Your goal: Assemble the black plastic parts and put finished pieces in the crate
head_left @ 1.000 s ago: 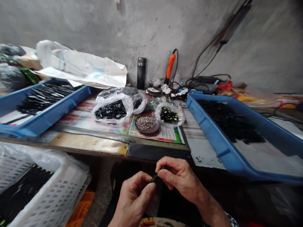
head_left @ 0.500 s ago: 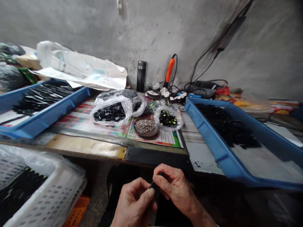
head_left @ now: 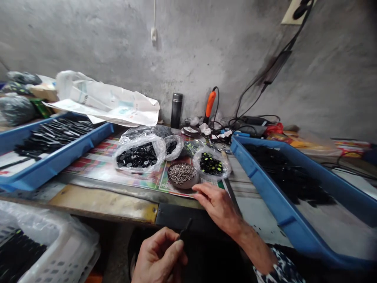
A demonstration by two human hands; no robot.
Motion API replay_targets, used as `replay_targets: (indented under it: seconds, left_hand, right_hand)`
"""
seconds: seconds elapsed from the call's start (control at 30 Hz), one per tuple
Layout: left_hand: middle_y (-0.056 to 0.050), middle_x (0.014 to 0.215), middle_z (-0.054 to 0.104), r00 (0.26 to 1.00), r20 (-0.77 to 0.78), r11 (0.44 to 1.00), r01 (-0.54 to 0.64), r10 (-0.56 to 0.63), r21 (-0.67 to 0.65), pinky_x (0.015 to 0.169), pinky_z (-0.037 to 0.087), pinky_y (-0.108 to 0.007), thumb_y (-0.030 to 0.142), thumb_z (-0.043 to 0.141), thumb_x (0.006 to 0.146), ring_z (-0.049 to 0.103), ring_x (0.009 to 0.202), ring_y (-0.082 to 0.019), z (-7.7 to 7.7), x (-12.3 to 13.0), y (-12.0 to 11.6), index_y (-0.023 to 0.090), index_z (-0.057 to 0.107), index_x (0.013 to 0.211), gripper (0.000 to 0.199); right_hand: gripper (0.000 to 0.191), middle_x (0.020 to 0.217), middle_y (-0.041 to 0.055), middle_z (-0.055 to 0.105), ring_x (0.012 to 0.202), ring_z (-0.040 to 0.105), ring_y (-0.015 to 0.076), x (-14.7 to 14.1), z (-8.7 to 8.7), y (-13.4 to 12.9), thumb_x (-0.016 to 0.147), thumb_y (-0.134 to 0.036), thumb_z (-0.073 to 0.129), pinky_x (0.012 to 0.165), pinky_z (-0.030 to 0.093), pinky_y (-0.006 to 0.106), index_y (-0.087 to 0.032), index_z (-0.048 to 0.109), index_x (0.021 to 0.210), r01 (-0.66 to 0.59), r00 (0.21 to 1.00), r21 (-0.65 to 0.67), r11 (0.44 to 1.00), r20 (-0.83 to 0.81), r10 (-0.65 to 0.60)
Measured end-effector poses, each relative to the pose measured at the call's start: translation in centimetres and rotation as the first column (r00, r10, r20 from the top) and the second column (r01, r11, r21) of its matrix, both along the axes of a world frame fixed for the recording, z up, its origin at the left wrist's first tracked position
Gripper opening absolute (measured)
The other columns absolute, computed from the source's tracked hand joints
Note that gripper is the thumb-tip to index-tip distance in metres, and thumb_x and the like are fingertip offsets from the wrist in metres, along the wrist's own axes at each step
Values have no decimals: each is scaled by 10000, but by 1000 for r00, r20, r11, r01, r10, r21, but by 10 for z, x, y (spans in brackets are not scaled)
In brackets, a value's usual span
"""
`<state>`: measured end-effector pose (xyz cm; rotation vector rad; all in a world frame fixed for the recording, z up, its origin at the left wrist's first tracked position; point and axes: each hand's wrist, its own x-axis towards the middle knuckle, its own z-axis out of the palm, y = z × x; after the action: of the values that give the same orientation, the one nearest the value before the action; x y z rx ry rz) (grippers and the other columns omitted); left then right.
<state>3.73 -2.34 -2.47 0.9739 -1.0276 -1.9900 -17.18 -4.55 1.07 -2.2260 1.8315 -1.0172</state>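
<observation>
- Black piece (head_left: pixel 186 228): thin, and out in front of the counter (head_left: pixel 106 201), with its tip sticking up past the thumb of the left hand (head_left: pixel 159 255).
- The left grip is pinched tight on it — thumb against finger.
- The right hand (head_left: pixel 219 204) is by the near right side of the round brown dish (head_left: pixel 194 182). Its grip is loose, fingers a little apart, and I see nothing in it. I cannot tell if it touches the dish.
- Lots of small metal bits (head_left: pixel 181 173) are left in the dish.
- Behind, the big bag (head_left: pixel 160 150) has many black discs (head_left: pixel 138 157), and the small bag (head_left: pixel 226 171) has many green-dotted bits (head_left: pixel 211 164).
- The left tray (head_left: pixel 64 162) holds long black sticks (head_left: pixel 55 135); the right tray (head_left: pixel 265 186) holds a dark pile (head_left: pixel 282 169).
- The white basket (head_left: pixel 59 251) has more dark pieces (head_left: pixel 17 251).
- My guess is that this one is partway — it is in the hand, not lying in a tray or the basket. How many are finished, I cannot tell.
</observation>
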Motion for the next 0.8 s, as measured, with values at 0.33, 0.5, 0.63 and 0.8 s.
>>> replay_targets:
  seconds: [0.33,0.5,0.63,0.8]
  left_hand:
    - [9,530,641,989,42,990,-140,139,19,310,241,-108,594,871,554,441,304,-23,4,12,-20,137,621,675,535]
    - [24,500,619,987,26,987,-159,158,30,310,234,-115,600,876,534,419,299,-22,4,12,-20,147,608,655,541]
    - [31,502,620,989,14,989,-147,147,22,301,198,-109,584,868,570,382,280,-5,5,13,-18,152,604,658,514]
    - [35,489,610,987,21,987,-160,160,4,300,203,-102,585,863,579,394,284,-10,6,14,-13,150,600,661,514]
  right_hand:
    - [300,987,75,581,952,497,287,11,0,-30,852,-30,747,761,487,371,-175,695,1110,45,940,48,998,-341,-26]
    - [265,956,68,584,945,494,279,11,-4,-34,844,11,732,733,476,351,-179,721,1029,51,925,42,998,-379,-31]
    - [240,960,58,595,961,501,270,10,-1,-35,856,11,724,778,461,354,-175,711,1008,32,937,44,999,-349,-14]
    - [219,904,23,602,928,513,232,7,1,-40,823,40,713,804,420,327,-166,664,876,-23,962,51,998,-270,36]
